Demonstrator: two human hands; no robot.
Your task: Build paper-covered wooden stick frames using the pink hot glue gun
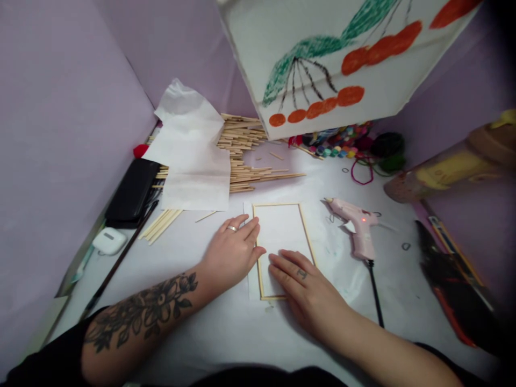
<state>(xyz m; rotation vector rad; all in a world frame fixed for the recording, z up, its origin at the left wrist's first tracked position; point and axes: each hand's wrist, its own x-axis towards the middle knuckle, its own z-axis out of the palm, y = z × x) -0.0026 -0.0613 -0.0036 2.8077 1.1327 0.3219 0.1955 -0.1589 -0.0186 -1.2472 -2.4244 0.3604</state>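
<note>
A rectangular frame of thin wooden sticks [306, 229] lies on a sheet of white paper [278, 226] at the middle of the table. My left hand [234, 247] rests flat at the frame's left side, a ring on one finger, with its fingertips at the left stick. Across the lower right part of the frame lies my right hand [300, 282], fingers stretched out and covering part of the right and bottom sticks. Neither hand grips anything. To the right, a pink glue gun [360, 228] with a lit red light lies on its side.
Wooden sticks [245, 177] are piled behind, partly under crumpled white paper [197, 177]. A black case [133, 191] and white earbud case [108, 241] lie left. A painted board [322, 70] overhangs the back. A bottle [447, 166] and dark-red tool [447, 301] are right.
</note>
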